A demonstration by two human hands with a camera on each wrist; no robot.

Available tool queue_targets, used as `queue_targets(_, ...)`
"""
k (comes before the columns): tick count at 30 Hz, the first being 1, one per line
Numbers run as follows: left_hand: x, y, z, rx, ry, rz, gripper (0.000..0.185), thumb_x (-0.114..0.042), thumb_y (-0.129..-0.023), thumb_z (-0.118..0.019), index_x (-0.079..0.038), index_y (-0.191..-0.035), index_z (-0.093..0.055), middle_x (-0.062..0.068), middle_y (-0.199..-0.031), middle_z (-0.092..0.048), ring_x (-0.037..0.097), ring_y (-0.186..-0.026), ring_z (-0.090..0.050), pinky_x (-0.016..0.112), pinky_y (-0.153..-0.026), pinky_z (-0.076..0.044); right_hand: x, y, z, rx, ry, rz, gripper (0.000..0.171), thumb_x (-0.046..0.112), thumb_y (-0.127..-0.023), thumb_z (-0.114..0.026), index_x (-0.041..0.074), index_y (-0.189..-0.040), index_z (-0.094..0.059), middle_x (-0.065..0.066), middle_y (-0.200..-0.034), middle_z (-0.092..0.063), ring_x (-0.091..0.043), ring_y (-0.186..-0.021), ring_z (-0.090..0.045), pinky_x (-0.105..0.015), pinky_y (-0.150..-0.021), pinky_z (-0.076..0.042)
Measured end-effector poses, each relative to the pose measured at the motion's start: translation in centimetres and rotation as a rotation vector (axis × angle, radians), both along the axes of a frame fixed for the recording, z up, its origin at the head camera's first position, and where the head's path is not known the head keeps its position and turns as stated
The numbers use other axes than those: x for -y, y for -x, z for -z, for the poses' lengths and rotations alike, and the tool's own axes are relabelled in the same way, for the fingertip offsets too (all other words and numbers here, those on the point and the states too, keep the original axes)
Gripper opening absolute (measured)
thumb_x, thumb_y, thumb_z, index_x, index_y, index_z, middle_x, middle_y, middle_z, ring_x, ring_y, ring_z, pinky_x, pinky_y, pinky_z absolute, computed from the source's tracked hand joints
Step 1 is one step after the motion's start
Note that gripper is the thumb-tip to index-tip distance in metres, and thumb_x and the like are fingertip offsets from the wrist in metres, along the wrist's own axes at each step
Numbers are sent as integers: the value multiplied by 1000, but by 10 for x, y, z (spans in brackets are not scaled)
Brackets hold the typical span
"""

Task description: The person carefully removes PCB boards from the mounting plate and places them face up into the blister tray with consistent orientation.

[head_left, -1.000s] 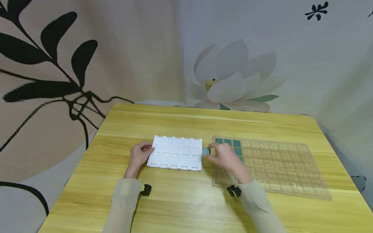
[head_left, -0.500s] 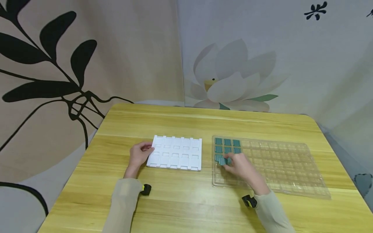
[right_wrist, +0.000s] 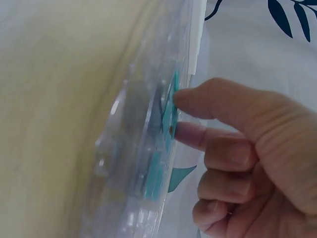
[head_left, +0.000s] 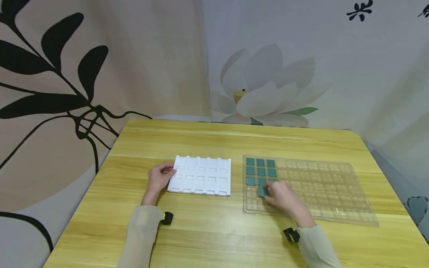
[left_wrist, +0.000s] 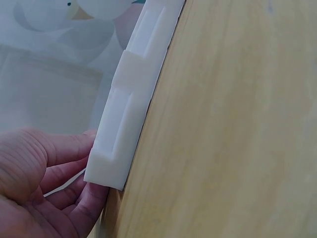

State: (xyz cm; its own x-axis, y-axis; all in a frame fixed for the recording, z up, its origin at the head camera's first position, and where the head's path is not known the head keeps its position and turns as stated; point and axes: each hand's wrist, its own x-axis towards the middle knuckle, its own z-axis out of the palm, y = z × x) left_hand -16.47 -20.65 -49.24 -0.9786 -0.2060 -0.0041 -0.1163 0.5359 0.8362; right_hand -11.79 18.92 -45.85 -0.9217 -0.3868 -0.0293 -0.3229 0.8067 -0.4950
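Observation:
My left hand [head_left: 159, 178] grips the left edge of a white tray [head_left: 200, 176] with shallow rectangular pockets. In the left wrist view the thumb [left_wrist: 69, 148] lies against the tray's corner and the other fingers curl below it. My right hand [head_left: 285, 196] pinches a small teal square piece [head_left: 263, 191] between thumb and index finger, at a pocket of the clear plastic tray [head_left: 321, 190]. The right wrist view shows both fingertips at the teal piece [right_wrist: 171, 111], low over the clear tray. Several like teal pieces [head_left: 261, 172] sit in rows at that tray's left end.
Both trays lie on a wooden table [head_left: 201, 230], with a narrow strip of tabletop between them. Behind the table hangs a curtain [head_left: 161, 59] printed with leaves and a flower. A black wrist mount [head_left: 291, 235] sits at the right sleeve, another [head_left: 166, 218] at the left.
My right hand has carried the teal piece from beside the white tray to the right and down to the clear tray, into the second column. The left hand keeps its hold.

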Motion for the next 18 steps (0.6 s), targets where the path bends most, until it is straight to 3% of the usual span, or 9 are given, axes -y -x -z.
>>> queue_targets(7, 1, 1, 1, -21, 3, 2, 22, -1, -83, -67, 8, -103, -67, 23, -93, -66, 30, -84, -61, 24, -70, -48, 0, -3, 3, 15, -7, 21, 24, 3, -74, -73, -5, -96, -65, 0, -64, -57, -5, -44, -39, -19, -40, -35)
queue_targets(13, 0, 2, 1, -1, -3, 4, 23, -3, -83, -67, 7, -104, -66, 22, -95, -66, 29, -85, -61, 17, -67, -44, 1, -5, 2, 34, -28, 43, 26, 5, -76, -73, -4, -99, -65, 5, -54, -44, -4, -42, -34, -19, -39, -31)
queue_targets(18, 0, 1, 0, 25, 1, 6, 24, -4, -85, -65, 7, -107, -65, 23, -97, -65, 29, -87, -60, 25, -72, -46, -1, -9, -1, 23, 30, 93, 28, 7, -80, -71, -6, -104, -64, 6, -49, -39, -3, -41, -31, -17, -38, -27)
